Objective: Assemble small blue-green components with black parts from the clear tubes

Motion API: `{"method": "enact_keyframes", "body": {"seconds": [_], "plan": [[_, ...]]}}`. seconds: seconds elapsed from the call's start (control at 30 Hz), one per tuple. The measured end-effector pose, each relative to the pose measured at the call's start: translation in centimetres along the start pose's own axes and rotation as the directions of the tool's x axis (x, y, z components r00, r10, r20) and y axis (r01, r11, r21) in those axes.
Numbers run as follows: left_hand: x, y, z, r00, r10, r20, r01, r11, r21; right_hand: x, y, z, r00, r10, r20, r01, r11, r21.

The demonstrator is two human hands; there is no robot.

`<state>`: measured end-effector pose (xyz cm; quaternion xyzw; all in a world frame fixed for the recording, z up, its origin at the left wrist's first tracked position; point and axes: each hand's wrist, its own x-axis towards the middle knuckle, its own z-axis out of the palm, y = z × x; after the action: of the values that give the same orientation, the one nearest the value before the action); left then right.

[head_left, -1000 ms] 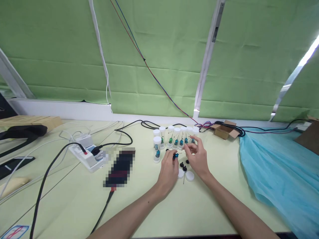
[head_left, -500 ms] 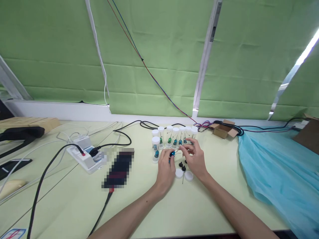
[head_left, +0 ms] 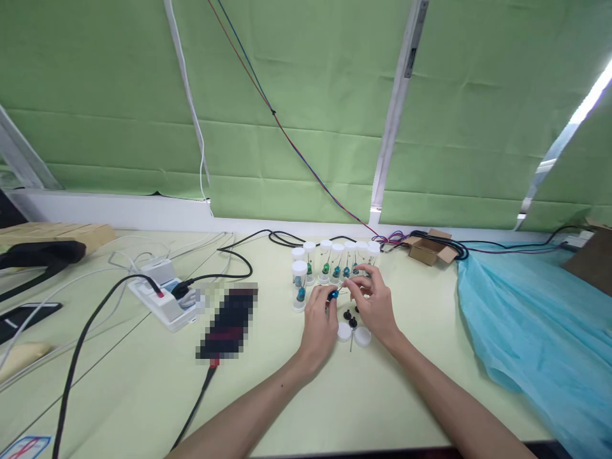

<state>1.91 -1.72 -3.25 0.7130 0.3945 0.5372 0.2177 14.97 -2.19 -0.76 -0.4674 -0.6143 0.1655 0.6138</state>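
Observation:
Between the fingers of my left hand (head_left: 319,324) is a small blue part with thin wire leads (head_left: 333,294). My right hand (head_left: 375,303) pinches at the end of a thin lead that sticks out of this part. Just beyond both hands stand several clear vials with white caps (head_left: 299,266), holding green or blue parts with wires. Below my fingers lie several small black pieces (head_left: 352,322), one with a thin pin. Two loose white caps (head_left: 362,336) rest beside them on the table. My fingers hide some of the blue part.
To the left are a white power strip (head_left: 165,309) with plugs and a blurred dark device (head_left: 228,325) on a black cable. At the back right sits a small open cardboard box (head_left: 429,250) amid cables. Blue sheeting (head_left: 521,325) covers the table's right side.
Both hands stay nearly in place. The blue part has shifted very slightly to the right and up between the fingers; the rest looks the same.

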Motion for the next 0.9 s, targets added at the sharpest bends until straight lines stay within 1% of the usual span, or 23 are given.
{"method": "enact_keyframes", "body": {"seconds": [0.13, 0.37, 0.6, 0.9], "plan": [[-0.03, 0.00, -0.03, 1.000, 0.005, 0.006, -0.005, 1.000, 0.009, -0.01, -0.04, 0.02, 1.000, -0.002, -0.006, 0.002, 1.000, 0.004], [0.02, 0.21, -0.03, 1.000, 0.016, 0.000, -0.016, 1.000, 0.008, -0.05, -0.04, 0.05, 0.999, -0.024, 0.035, 0.024, 1.000, -0.003], [0.04, 0.50, -0.23, 1.000, -0.012, 0.010, 0.012, 1.000, -0.027, 0.16, -0.09, -0.14, 0.998, -0.025, 0.058, 0.026, 0.999, -0.023], [0.13, 0.41, -0.17, 1.000, -0.018, 0.017, 0.019, 0.999, -0.045, 0.28, -0.05, -0.33, 0.998, -0.031, 0.049, 0.033, 0.998, -0.045]]}}
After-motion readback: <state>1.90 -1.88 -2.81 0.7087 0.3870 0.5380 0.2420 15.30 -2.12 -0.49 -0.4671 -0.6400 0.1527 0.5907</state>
